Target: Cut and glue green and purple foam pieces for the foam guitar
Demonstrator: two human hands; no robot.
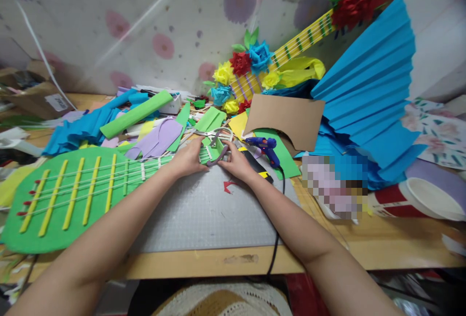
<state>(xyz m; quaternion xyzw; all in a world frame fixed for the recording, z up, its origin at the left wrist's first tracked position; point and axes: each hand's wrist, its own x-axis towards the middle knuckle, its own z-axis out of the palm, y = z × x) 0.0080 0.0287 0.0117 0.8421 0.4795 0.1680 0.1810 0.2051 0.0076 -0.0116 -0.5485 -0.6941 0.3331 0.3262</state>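
A green paper guitar (135, 201) with yellow strips and pale strings lies flat at the left, its neck reaching to the middle of the table. My left hand (190, 158) is closed round the far end of that neck. Between my hands a narrow purple strip (217, 157) curves along the neck's end; my right hand (236, 161) pinches it, fingers together. Scissors (223, 134) lie just behind the fingertips. A blue glue gun (266, 149) rests to the right of my right hand, beside a black and yellow tool (256, 165).
A grey cutting mat (214, 214) lies under my forearms. Coloured paper, a cardboard piece (286, 117) and a yellow guitar with flowers (251, 85) stand behind. At the right are pleated blue paper (374, 83) and a paper cup (396, 198). A black cable (275, 253) crosses the table edge.
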